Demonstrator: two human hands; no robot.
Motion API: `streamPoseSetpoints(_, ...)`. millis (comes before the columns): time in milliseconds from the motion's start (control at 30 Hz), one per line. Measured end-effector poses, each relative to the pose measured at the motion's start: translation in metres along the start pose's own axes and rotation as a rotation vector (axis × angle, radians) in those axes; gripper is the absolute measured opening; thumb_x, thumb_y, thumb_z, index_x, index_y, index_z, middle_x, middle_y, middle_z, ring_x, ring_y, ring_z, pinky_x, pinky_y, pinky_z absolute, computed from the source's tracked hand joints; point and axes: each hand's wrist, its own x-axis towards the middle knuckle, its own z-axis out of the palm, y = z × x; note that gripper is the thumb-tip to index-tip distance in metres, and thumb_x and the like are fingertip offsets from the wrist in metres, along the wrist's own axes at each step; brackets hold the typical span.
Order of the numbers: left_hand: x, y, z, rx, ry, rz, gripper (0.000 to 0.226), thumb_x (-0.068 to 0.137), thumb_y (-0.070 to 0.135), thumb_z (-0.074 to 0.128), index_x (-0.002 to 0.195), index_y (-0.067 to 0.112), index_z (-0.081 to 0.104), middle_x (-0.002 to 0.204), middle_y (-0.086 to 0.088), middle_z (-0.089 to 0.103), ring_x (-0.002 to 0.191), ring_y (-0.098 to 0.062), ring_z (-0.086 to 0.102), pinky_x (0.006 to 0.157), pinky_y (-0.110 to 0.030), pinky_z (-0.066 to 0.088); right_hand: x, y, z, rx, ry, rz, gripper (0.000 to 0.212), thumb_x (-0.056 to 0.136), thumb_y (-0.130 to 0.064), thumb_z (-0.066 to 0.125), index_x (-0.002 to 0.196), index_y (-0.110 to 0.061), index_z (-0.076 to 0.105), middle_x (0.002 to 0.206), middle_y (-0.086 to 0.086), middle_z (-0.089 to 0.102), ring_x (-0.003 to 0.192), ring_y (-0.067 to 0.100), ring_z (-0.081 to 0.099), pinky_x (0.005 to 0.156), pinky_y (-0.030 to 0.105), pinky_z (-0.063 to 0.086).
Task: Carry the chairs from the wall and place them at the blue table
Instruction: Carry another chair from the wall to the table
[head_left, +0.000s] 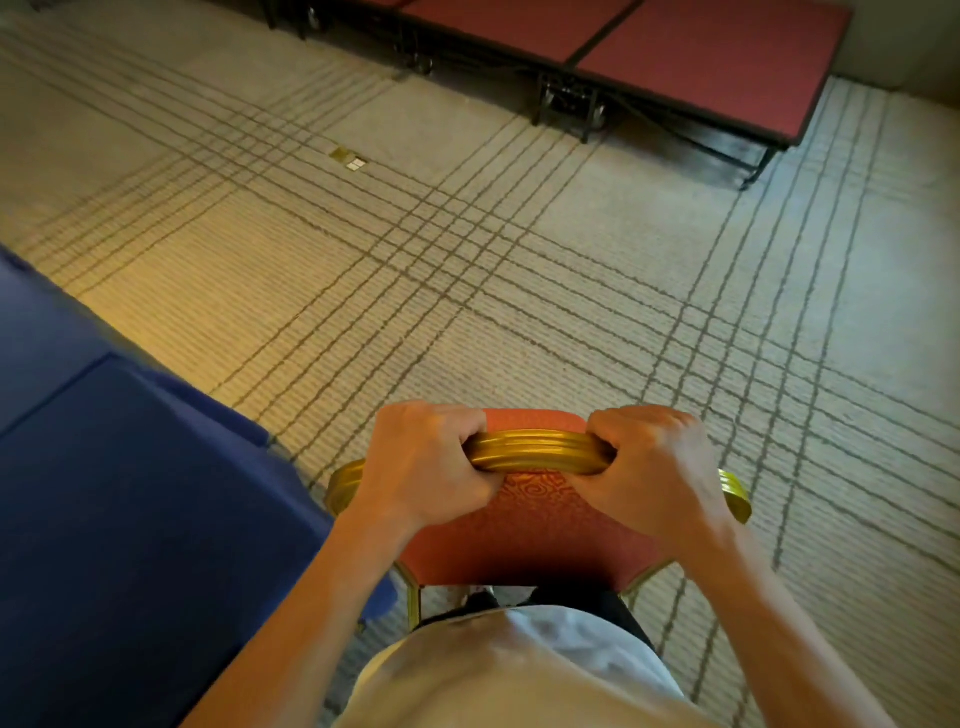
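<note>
A chair (535, 525) with red patterned upholstery and a ribbed gold frame is right in front of my body, seen from above and behind its backrest. My left hand (421, 462) grips the top rail of the backrest on its left side, fingers curled over the gold rim. On the right side of the same rail my right hand (654, 467) holds on in the same way. The blue table (104, 493), draped in blue cloth, fills the lower left, its edge just left of the chair. The chair's legs are mostly hidden.
Patterned beige carpet (467, 260) with dark crossing lines stretches ahead. Low red-topped stage platforms (675, 52) on black wheeled frames stand along the far side at the top. A small brass floor socket (348, 158) sits in the carpet ahead left.
</note>
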Motion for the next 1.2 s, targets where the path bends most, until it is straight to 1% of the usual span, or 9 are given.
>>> streamPoseSetpoints(133, 0.047, -0.027, 0.000, 0.007, -0.005, 0.001, 0.029, 0.062, 0.032, 0.073, 0.054, 0.019, 0.048, 0.048, 0.009, 0.042, 0.045, -0.013, 0.043, 0.045, -0.031, 0.036, 0.048, 0.020, 0.019, -0.014, -0.012, 0.004, 0.038, 0.071, -0.042, 0.069, 0.058, -0.027, 0.037, 0.052, -0.014, 0.032, 0.046, 0.011, 0.035, 0.053, 0.020, 0.024)
streamPoseSetpoints(233, 0.082, -0.051, 0.007, 0.004, -0.024, 0.001, 0.027, 0.062, 0.033, 0.071, 0.052, 0.019, 0.049, 0.048, 0.011, 0.037, 0.044, -0.011, 0.041, 0.045, -0.027, 0.031, 0.081, 0.039, 0.045, -0.009, -0.038, 0.022, 0.041, 0.066, -0.036, 0.078, 0.055, -0.023, 0.041, 0.051, -0.012, 0.034, 0.044, 0.016, 0.043, 0.050, 0.022, 0.027)
streamPoseSetpoints(367, 0.132, -0.089, 0.012, 0.046, -0.021, -0.051, 0.030, 0.064, 0.035, 0.070, 0.052, 0.020, 0.046, 0.047, 0.009, 0.042, 0.044, -0.011, 0.042, 0.045, -0.029, 0.033, 0.144, 0.064, 0.080, 0.061, -0.062, 0.003, 0.038, 0.064, -0.032, 0.080, 0.054, -0.022, 0.045, 0.051, -0.011, 0.036, 0.045, 0.014, 0.039, 0.050, 0.023, 0.027)
streamPoseSetpoints(500, 0.188, -0.132, 0.013, 0.093, -0.014, -0.107, 0.031, 0.066, 0.038, 0.066, 0.053, 0.023, 0.042, 0.047, 0.010, 0.039, 0.044, -0.010, 0.040, 0.045, -0.029, 0.033, 0.217, 0.088, 0.122, 0.098, -0.072, -0.071, 0.038, 0.065, -0.031, 0.081, 0.055, -0.022, 0.045, 0.052, -0.011, 0.038, 0.048, 0.012, 0.033, 0.053, 0.023, 0.025)
streamPoseSetpoints(700, 0.264, -0.195, 0.002, 0.140, 0.083, -0.221, 0.042, 0.067, 0.034, 0.071, 0.056, 0.031, 0.031, 0.050, 0.013, 0.030, 0.044, -0.010, 0.036, 0.049, -0.024, 0.023, 0.347, 0.111, 0.177, 0.198, -0.127, -0.237, 0.035, 0.067, -0.035, 0.076, 0.057, -0.025, 0.044, 0.054, -0.014, 0.036, 0.048, 0.012, 0.036, 0.052, 0.024, 0.025)
streamPoseSetpoints(833, 0.294, -0.229, -0.011, 0.139, 0.149, -0.326, 0.040, 0.067, 0.036, 0.070, 0.057, 0.032, 0.032, 0.050, 0.013, 0.034, 0.045, -0.011, 0.041, 0.048, -0.026, 0.030, 0.413, 0.107, 0.206, 0.259, -0.179, -0.318, 0.040, 0.065, -0.034, 0.077, 0.061, -0.029, 0.038, 0.053, -0.011, 0.042, 0.047, 0.014, 0.039, 0.053, 0.024, 0.027)
streamPoseSetpoints(1000, 0.324, -0.286, -0.030, 0.182, 0.181, -0.399, 0.039, 0.065, 0.033, 0.076, 0.055, 0.026, 0.039, 0.049, 0.012, 0.037, 0.044, -0.013, 0.043, 0.045, -0.028, 0.036, 0.489, 0.090, 0.246, 0.276, -0.243, -0.401, 0.035, 0.065, -0.032, 0.077, 0.057, -0.026, 0.043, 0.052, -0.010, 0.043, 0.045, 0.016, 0.041, 0.055, 0.023, 0.026)
streamPoseSetpoints(1100, 0.335, -0.328, -0.038, 0.184, 0.188, -0.444, 0.043, 0.064, 0.032, 0.078, 0.054, 0.028, 0.036, 0.048, 0.012, 0.036, 0.043, -0.012, 0.042, 0.043, -0.029, 0.036, 0.525, 0.074, 0.280, 0.252, -0.266, -0.426, 0.033, 0.066, -0.034, 0.076, 0.054, -0.021, 0.048, 0.049, -0.009, 0.048, 0.044, 0.017, 0.044, 0.054, 0.022, 0.026)
streamPoseSetpoints(1200, 0.348, -0.377, -0.049, 0.196, 0.210, -0.504, 0.040, 0.064, 0.038, 0.072, 0.054, 0.026, 0.036, 0.048, 0.012, 0.037, 0.045, -0.013, 0.045, 0.044, -0.032, 0.040, 0.567, 0.052, 0.318, 0.250, -0.286, -0.445, 0.034, 0.072, -0.038, 0.068, 0.054, -0.023, 0.044, 0.050, -0.014, 0.037, 0.044, 0.013, 0.037, 0.054, 0.022, 0.024)
